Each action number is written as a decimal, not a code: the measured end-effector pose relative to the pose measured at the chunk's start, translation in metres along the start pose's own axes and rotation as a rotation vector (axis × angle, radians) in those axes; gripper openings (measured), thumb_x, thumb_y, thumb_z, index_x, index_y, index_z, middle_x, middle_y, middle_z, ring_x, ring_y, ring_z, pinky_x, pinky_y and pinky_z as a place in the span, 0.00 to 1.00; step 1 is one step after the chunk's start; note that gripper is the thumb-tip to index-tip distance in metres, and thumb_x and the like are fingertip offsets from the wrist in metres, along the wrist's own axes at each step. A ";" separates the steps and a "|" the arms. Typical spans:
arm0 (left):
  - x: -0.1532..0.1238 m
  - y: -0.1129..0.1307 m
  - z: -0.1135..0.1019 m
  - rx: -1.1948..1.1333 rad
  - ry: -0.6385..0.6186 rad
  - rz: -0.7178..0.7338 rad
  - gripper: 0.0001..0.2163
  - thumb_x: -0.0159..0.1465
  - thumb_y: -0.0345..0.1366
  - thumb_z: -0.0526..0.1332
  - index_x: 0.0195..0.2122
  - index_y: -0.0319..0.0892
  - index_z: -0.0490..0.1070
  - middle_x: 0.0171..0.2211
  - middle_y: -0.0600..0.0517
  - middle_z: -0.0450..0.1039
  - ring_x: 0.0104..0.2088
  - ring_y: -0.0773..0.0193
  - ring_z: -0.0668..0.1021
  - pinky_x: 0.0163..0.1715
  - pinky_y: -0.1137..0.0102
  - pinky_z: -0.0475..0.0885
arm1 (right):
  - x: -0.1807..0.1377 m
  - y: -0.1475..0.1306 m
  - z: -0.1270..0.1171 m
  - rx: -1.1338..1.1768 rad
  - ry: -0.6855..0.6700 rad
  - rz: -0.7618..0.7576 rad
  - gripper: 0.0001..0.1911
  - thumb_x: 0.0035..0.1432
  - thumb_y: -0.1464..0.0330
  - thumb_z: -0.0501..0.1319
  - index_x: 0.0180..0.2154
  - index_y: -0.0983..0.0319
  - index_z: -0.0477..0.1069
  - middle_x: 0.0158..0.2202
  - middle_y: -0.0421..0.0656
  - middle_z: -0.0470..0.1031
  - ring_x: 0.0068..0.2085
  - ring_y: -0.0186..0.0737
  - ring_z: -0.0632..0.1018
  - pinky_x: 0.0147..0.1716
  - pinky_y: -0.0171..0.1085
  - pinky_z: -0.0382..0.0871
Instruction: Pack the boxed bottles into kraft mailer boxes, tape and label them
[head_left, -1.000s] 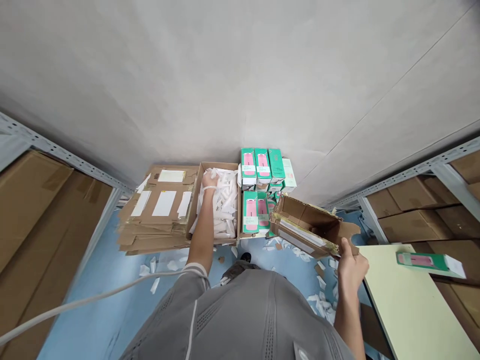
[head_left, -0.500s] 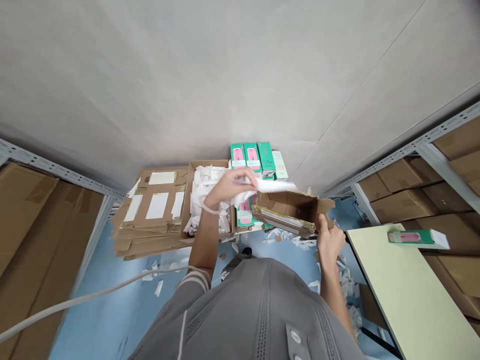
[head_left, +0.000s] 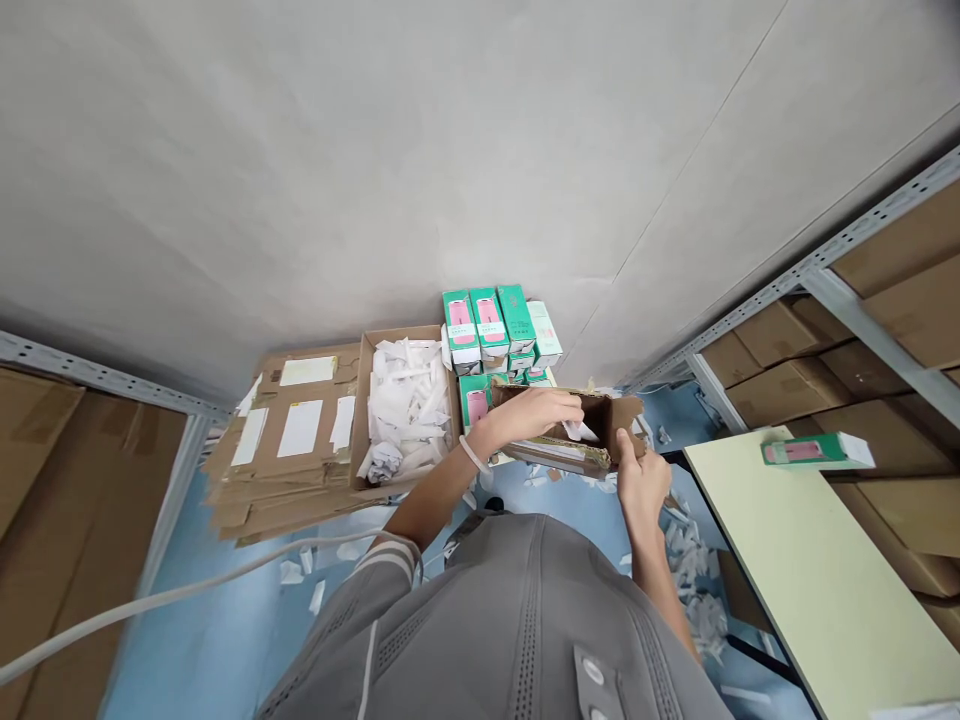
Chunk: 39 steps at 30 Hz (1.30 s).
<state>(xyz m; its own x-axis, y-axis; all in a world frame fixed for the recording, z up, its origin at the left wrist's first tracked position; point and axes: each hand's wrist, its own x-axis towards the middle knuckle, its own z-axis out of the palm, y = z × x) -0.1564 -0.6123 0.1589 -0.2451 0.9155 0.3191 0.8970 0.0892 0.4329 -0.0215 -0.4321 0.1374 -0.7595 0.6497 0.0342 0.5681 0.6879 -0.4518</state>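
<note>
My right hand (head_left: 640, 482) grips the near edge of a small open cardboard box (head_left: 609, 415) held in the air above the blue floor. My left hand (head_left: 534, 413) reaches into that box, fingers closed on white paper filler (head_left: 579, 430). To the left, on the floor, stands a larger open carton (head_left: 363, 400) full of white paper filler (head_left: 409, 400). Behind the held box, green product boxes with pink pictures (head_left: 491, 325) are stacked against the wall.
A stack of flattened cartons (head_left: 289, 440) lies left of the filler carton. A pale yellow table (head_left: 817, 580) at right carries one green box (head_left: 816, 452). Metal shelving (head_left: 847, 310) with brown cartons flanks both sides. Paper scraps (head_left: 686, 565) litter the floor. A white cable (head_left: 150, 605) runs at lower left.
My left hand lifted a handful of white paper out of the filler carton, carried it right and pushed it into the small box. My right hand brought that box closer and leveled it.
</note>
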 end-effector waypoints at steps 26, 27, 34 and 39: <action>-0.099 -0.061 -0.031 0.103 0.616 -0.849 0.23 0.66 0.39 0.59 0.63 0.48 0.62 0.63 0.42 0.61 0.65 0.52 0.61 0.64 0.53 0.55 | 0.007 0.023 0.005 0.046 0.018 0.097 0.37 0.61 0.47 0.46 0.32 0.71 0.80 0.30 0.61 0.79 0.34 0.56 0.77 0.33 0.41 0.60; -0.115 -0.074 -0.029 0.167 0.633 -1.046 0.27 0.65 0.39 0.61 0.65 0.46 0.58 0.66 0.39 0.56 0.67 0.49 0.58 0.64 0.50 0.53 | 0.006 0.026 0.005 0.052 0.022 0.105 0.37 0.61 0.47 0.46 0.31 0.71 0.80 0.29 0.60 0.78 0.34 0.56 0.77 0.33 0.41 0.60; -0.183 -0.120 0.021 0.071 0.226 -1.762 0.48 0.54 0.43 0.71 0.70 0.48 0.44 0.71 0.32 0.33 0.67 0.31 0.51 0.58 0.42 0.59 | 0.004 0.033 0.008 -0.016 0.019 0.113 0.36 0.61 0.46 0.46 0.28 0.67 0.79 0.28 0.61 0.78 0.34 0.56 0.77 0.31 0.41 0.58; -0.187 -0.120 0.040 0.091 0.246 -1.717 0.33 0.60 0.32 0.63 0.66 0.43 0.55 0.63 0.33 0.58 0.57 0.42 0.71 0.50 0.59 0.69 | 0.005 0.029 0.009 0.001 0.018 0.087 0.35 0.61 0.47 0.47 0.26 0.66 0.78 0.27 0.59 0.78 0.32 0.54 0.76 0.30 0.40 0.57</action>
<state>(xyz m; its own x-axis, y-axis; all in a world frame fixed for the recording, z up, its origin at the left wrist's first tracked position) -0.2034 -0.7784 0.0137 -0.9008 -0.3131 -0.3009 -0.4092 0.8441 0.3464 -0.0117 -0.4113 0.1162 -0.7015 0.7126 0.0113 0.6310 0.6284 -0.4549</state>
